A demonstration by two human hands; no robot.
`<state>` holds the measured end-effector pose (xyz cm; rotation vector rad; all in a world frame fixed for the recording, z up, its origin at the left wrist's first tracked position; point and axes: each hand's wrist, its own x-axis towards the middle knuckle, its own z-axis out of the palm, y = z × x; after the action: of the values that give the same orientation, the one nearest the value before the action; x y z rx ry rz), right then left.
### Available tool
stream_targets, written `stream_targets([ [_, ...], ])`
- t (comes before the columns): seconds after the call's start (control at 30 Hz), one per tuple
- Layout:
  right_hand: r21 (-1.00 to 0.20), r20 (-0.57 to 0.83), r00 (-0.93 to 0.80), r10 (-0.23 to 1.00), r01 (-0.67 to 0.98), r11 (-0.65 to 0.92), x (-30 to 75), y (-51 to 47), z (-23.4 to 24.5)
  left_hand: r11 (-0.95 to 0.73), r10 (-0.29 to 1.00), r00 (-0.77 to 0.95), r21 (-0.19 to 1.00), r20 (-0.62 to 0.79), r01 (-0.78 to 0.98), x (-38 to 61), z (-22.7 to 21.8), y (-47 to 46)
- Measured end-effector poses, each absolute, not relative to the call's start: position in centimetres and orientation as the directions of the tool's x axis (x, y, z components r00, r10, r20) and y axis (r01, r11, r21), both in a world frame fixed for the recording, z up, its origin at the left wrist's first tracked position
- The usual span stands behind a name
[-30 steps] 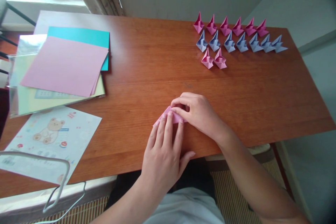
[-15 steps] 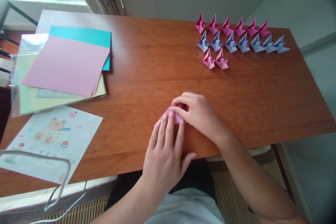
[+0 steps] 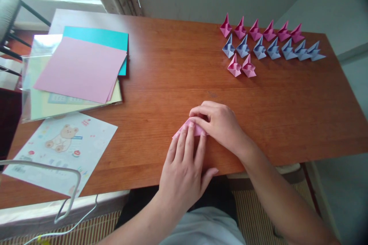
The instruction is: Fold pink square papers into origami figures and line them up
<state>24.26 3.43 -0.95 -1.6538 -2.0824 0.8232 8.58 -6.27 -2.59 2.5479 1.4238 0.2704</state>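
A small folded pink paper lies on the wooden table near its front edge. My left hand lies flat on it, fingers stretched out and pressing it down. My right hand comes in from the right with its fingers curled, pinching the paper's upper edge. Most of the paper is hidden under both hands.
Finished folded paper figures stand at the back right: a pink row, a blue row and two pink ones. A stack of coloured sheets lies at the left, a bear-printed sheet in front of it.
The hands keep the same hold on the pink paper. The view has shifted slightly, so everything sits a little further right in the picture.
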Motion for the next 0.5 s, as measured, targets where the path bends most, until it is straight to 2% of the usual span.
stream_targets([
  [0.5,-0.632,-0.085,-0.217,0.973,0.766,0.116,24.05,3.29,-1.18,-0.512,0.853,0.519,0.277,0.054,0.813,8.55,-2.55,-6.32],
])
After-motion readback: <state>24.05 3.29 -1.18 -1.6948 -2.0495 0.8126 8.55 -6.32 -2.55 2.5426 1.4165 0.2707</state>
